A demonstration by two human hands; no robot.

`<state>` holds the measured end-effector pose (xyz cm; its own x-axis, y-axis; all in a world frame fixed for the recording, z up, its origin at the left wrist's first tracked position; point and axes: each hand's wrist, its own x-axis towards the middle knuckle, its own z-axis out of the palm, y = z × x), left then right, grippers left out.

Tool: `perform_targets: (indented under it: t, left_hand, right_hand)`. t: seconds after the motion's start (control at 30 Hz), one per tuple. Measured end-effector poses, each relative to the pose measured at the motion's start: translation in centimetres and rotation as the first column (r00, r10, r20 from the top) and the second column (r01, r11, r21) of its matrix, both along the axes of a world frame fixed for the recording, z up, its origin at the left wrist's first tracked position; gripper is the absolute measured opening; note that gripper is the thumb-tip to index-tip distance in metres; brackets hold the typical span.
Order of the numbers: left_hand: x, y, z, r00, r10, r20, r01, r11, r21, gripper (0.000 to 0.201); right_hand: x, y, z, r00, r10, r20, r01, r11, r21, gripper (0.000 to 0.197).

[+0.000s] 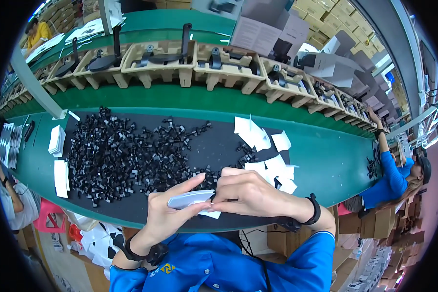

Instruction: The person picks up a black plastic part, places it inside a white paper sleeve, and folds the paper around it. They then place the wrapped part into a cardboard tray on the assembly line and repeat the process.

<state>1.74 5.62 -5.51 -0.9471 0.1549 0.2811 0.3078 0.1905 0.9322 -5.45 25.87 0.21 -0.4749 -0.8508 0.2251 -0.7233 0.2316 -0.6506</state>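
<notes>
My left hand [163, 214] holds a thin stack of white cards [190, 198] between thumb and fingers, above the near edge of the black mat [211, 155]. At the stack's right end, my right hand [248, 192] is closed in a pinch. A small dark bit shows at its fingertips, but what it grips is mostly hidden. Left of my hands spreads a big heap of small black plastic parts [126, 160]. Loose white cards [250, 134] lie on the mat's right side, with more white cards [272, 170] nearer me, partly over some black parts.
Two white card stacks [61, 177] lie at the mat's left edge. Beyond the green table [321, 146] runs a row of moulded pulp trays [158, 70] holding black parts. Grey boxes [272, 29] stand behind them. A person in blue [392, 180] reaches toward the trays at right.
</notes>
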Motion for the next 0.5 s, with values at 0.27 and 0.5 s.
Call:
perform_targets:
  t: [0.27,0.5]
  left_hand:
    - [-2.0,-5.7,1.2,0.834,0.479,0.272,-0.551,0.705,0.447,0.045]
    - [-2.9,-8.1,1.4,0.834,0.498,0.236,-0.549,0.717,0.43,0.043]
  right_hand:
    - [-16.7,3.3,4.4,0.545,-0.719,-0.432,0.671,0.683,-0.289,0.013]
    - [-30.9,5.0,-3.6,0.173,-0.647,-0.743,0.94,0.334,-0.072,0.025]
